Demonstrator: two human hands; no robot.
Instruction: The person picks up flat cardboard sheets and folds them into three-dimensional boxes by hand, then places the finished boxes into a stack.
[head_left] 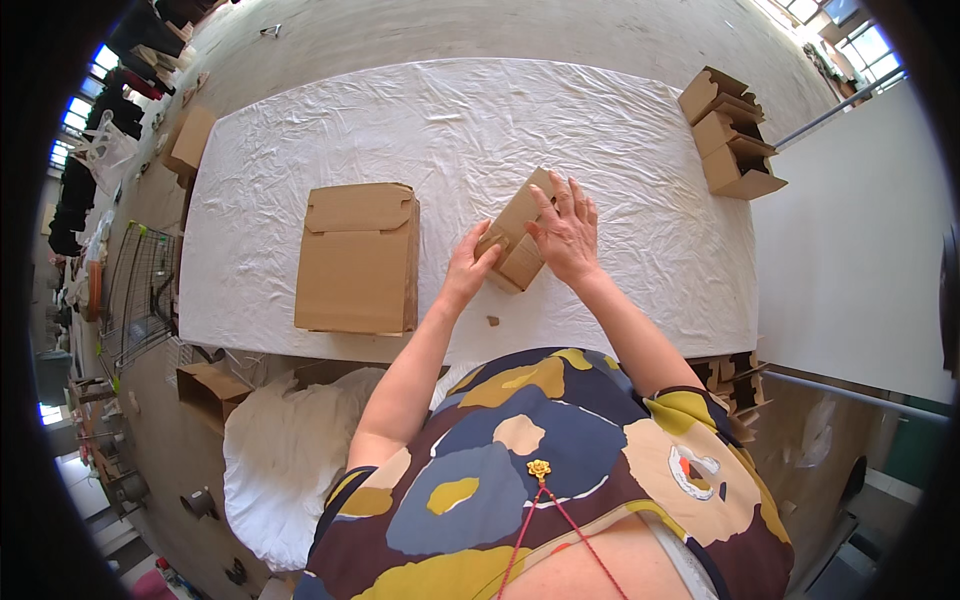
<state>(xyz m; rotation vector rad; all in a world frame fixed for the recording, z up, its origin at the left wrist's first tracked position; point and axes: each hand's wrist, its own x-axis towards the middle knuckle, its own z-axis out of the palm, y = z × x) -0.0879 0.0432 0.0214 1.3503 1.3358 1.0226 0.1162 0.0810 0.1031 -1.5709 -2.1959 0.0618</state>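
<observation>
So we've got the small cardboard box (521, 218) lying slantwise, about 1 o'clock from centre. Our left hand (468, 265) is curled onto its near-left side, thumb on top; our right hand (568, 235) is mostly open, fingers spread against the far-right part. We'd brace with the left and press evenly with the right, or the cardboard might buckle. Wrinkly white-covered tabletop (650, 270), bigger box (355, 270) at 10, open boxes (717, 135) at 2, white panel (860, 250) at 3, grey floor (400, 30) at 12.
</observation>
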